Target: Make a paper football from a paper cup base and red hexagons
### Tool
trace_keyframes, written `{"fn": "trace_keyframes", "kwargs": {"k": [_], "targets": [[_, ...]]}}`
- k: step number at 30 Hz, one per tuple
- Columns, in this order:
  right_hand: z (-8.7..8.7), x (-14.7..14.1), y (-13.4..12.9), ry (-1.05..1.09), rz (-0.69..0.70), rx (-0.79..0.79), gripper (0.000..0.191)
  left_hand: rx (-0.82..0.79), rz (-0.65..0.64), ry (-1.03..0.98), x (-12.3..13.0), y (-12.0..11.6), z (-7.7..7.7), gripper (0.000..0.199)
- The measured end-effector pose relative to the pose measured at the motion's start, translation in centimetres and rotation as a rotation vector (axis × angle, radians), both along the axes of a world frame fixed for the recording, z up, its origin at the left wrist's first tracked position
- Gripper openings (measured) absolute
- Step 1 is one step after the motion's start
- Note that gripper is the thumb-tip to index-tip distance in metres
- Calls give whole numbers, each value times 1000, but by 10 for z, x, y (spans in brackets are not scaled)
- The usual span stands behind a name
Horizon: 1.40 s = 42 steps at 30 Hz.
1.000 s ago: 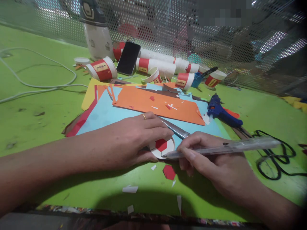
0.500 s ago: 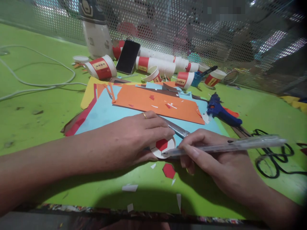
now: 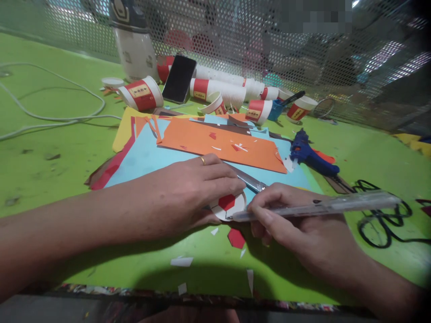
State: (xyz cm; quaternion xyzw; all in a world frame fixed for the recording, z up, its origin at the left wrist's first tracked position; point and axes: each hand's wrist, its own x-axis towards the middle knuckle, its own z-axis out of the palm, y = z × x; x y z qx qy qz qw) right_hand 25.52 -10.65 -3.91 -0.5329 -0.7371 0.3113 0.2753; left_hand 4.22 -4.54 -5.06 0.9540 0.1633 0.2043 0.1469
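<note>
My left hand (image 3: 198, 193) is closed round a white paper disc (image 3: 238, 207) with a red hexagon in its middle, fingers over its top and thumb below. A clear pen (image 3: 323, 205) is gripped in my right hand (image 3: 289, 215), its tip on the disc's lower part, where a short dark line runs down from the hexagon. Behind the disc, partly under the fingers, lies a metallic cutter-like tool (image 3: 251, 180). A loose red hexagon (image 3: 236, 238) rests on the green table just in front of the disc.
Blue paper (image 3: 134, 168) and an orange sheet (image 3: 202, 140) lie behind my hands. Farther back are paper cups (image 3: 141, 94), a phone (image 3: 179, 78) and a bottle (image 3: 136, 51). At the right are a blue glue gun (image 3: 311, 154) and black cable (image 3: 373, 229). White scraps (image 3: 182, 261) lie in front.
The pen tip has shifted slightly down and left on the disc, and the dark line below the hexagon looks longer. My left hand stays nearly in place.
</note>
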Motion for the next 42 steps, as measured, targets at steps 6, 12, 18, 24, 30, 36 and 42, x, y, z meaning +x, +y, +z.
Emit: {"fn": "trace_keyframes", "kwargs": {"k": [6, 12, 18, 24, 30, 36, 42], "targets": [[0, -1, 2, -2, 24, -10, 13, -11, -21, -36, -1, 0, -1, 30], [-2, 1, 2, 169, 6, -154, 14, -53, 0, -30, -2, 0, -1, 32], [-6, 10, 4, 648, -41, -117, 12, -87, 119, 2, -5, -3, 3, 43], [-5, 11, 7, 481, -240, 137, 9, -150, 258, 4, -8, -8, 14, 41], [-3, 7, 9, 332, -60, -8, 12, -207, 154, 54, -6, -16, 22, 35], [-2, 3, 9, 440, 8, -115, 9, -182, 87, 6, -4, -16, 19, 36], [-4, -2, 10, 616, -80, -156, 15, -135, 126, -134, 2, -18, 14, 39]]}}
